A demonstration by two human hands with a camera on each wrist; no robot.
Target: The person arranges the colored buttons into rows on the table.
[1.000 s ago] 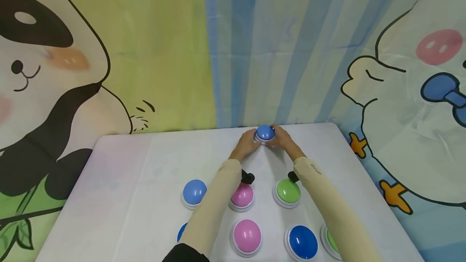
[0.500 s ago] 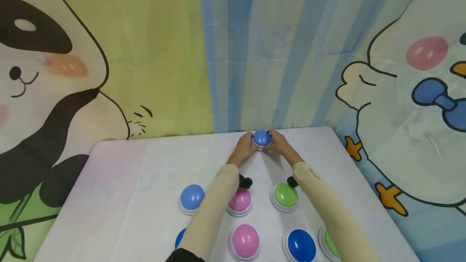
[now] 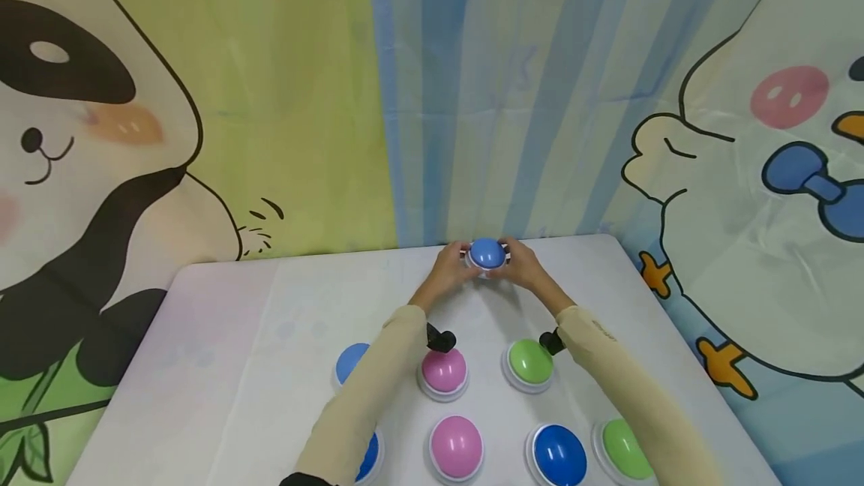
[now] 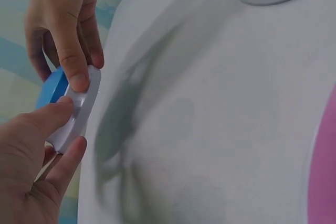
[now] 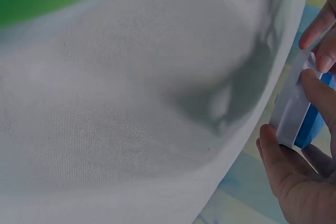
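Note:
At the far edge of the table, a round push button (image 3: 487, 252) with a blue dome and white base is held between both hands, above the tabletop. My left hand (image 3: 451, 265) grips its left side, and my right hand (image 3: 523, 264) grips the right. In the left wrist view, the thumbs press the white base (image 4: 80, 116) while other fingers reach round the rim; part of the blue dome (image 4: 51, 90) is hidden by them. The right wrist view has the button tilted on its side, its white base (image 5: 294, 106) toward the table and right-hand fingers (image 5: 273, 153) under its edge.
Nearer on the white table (image 3: 223, 366) stand several similar buttons: pink (image 3: 444, 371), pink (image 3: 457, 446), green (image 3: 530, 361), green (image 3: 625, 447) and dark blue (image 3: 559, 454). Two more blue ones are partly behind the left sleeve (image 3: 371, 388). A cartoon-printed curtain (image 3: 324, 96) hangs behind.
Both forearms have swung outward, uncovering more of the near-right green button and the far pink one. The hands keep hold of the blue button at the far edge. The head view has shifted slightly.

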